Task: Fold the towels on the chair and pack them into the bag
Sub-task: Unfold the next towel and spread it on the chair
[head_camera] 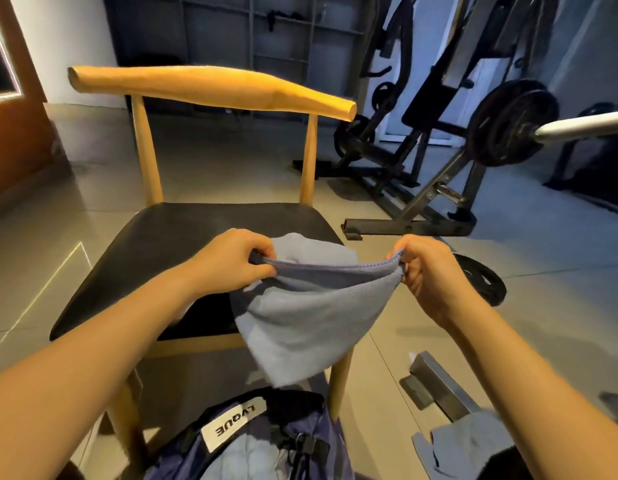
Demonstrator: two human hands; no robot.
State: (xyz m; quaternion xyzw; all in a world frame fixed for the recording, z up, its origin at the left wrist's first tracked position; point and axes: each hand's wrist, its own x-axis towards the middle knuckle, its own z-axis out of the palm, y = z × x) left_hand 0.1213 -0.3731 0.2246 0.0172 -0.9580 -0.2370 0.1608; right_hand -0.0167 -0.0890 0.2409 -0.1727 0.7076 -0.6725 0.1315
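1. Closest, right at the bottom, is the dark blue bag [266, 441] with a white tag. It sits just in front of the wooden chair [210, 86].
2. Both hands hold one light blue towel [300, 317] up in the air. It is over the front of the black seat and above the bag.
3. The left hand [235, 261] pinches one end of the towel's top edge with curled fingers.
4. The right hand [425, 268] pinches the other end the same way.
5. The towel hangs down to a point.
6. Another blue cloth [470, 441] lies near the right arm.
7. A weight plate [484, 282] lies on the floor beside the chair.
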